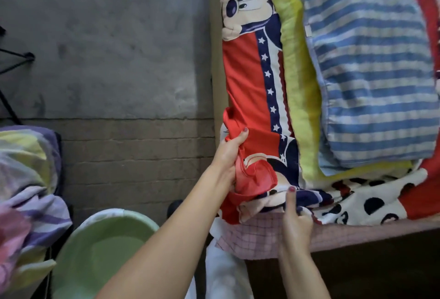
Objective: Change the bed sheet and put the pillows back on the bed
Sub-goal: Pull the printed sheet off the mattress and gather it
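At the bed's near corner, the right hand (296,222) pinches the sheet (247,79) edge, thumb on top and fingers curled beneath, just above the pink checked mattress (252,236). Left of it, the left hand (229,156) grips a bunched red fold of the sheet, fingers wrapped round. Beyond the hands, on the sheet, a striped pillow (371,36) lies on a yellow towel (297,84). Left of the bed sits a green basin (95,256).
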